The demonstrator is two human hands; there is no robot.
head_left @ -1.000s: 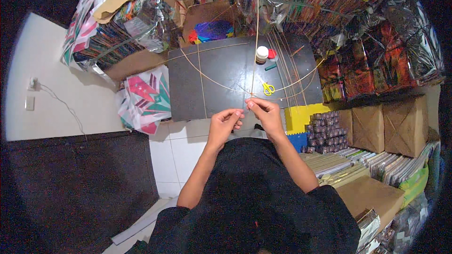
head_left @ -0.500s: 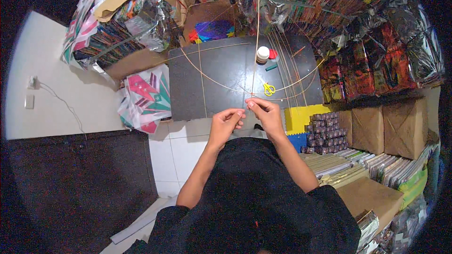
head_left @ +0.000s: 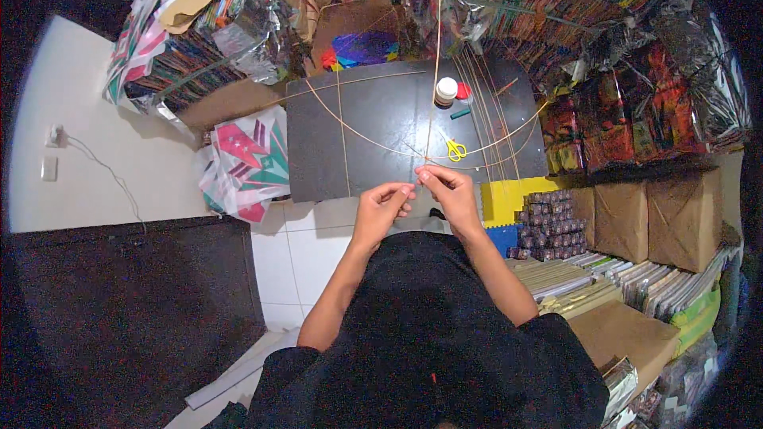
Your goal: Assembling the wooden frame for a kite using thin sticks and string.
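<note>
A thin straight stick [head_left: 437, 48] and a bowed thin stick [head_left: 342, 121] cross over the near edge of the dark table [head_left: 310, 167]. My right hand [head_left: 453, 197] pinches the frame of sticks right at that crossing, thumb against fingertips. Just to its left, my left hand [head_left: 380, 213] is closed in a pinch with the fingers curled; whatever lies between its tips is too fine to make out. Beyond the right hand lie yellow-handled scissors [head_left: 455, 151]. Farther back stand a white-lidded jar [head_left: 446, 90], a red item [head_left: 464, 91] and a small green stick-like piece [head_left: 460, 114].
Several loose thin sticks [head_left: 486, 111] lie along the table's right side. Printed plastic sheets [head_left: 246, 159] hang at its left. Wrapped stacks [head_left: 612, 103] rise behind and to the right, above brown boxes [head_left: 620, 218] and small dark packs [head_left: 548, 222]. White floor tiles [head_left: 318, 258] show below.
Both hands keep nearly the same pinched pose at the crossing of the sticks. The surroundings have shifted very slightly in the picture.
</note>
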